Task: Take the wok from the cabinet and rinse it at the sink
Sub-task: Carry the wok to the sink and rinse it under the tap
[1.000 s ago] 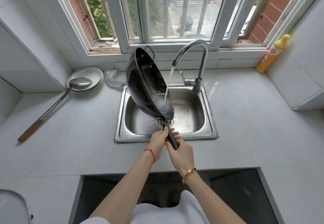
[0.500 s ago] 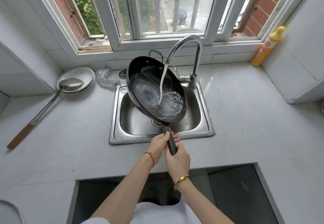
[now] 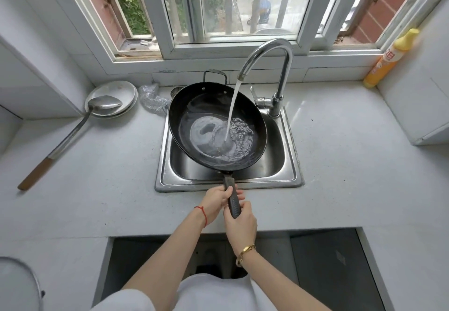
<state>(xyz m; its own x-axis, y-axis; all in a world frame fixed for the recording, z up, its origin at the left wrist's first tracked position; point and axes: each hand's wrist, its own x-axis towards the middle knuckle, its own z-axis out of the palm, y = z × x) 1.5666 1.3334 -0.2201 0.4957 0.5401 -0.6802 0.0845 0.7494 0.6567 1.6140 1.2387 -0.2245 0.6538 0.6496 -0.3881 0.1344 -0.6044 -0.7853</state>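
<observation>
Head view showed the wok (image 3: pixel 209 116) held over the sink (image 3: pixel 289 184), lying straight away from the grip with its bowl under the running faucet (image 3: pixel 279 50). Its handle (image 3: pixel 232 200) ran back toward the person, the long axis nearly straight ahead. Left hand (image 3: pixel 215 202) was wrapped round the handle nearer the bowl; right hand (image 3: pixel 240 223) clasped its end. Tipping would likely pivot on that axis.

The wok (image 3: pixel 216 126) tipped back from nearly on edge to lie almost level over the sink (image 3: pixel 290 179). Water pooled and swirled across its bottom.
</observation>
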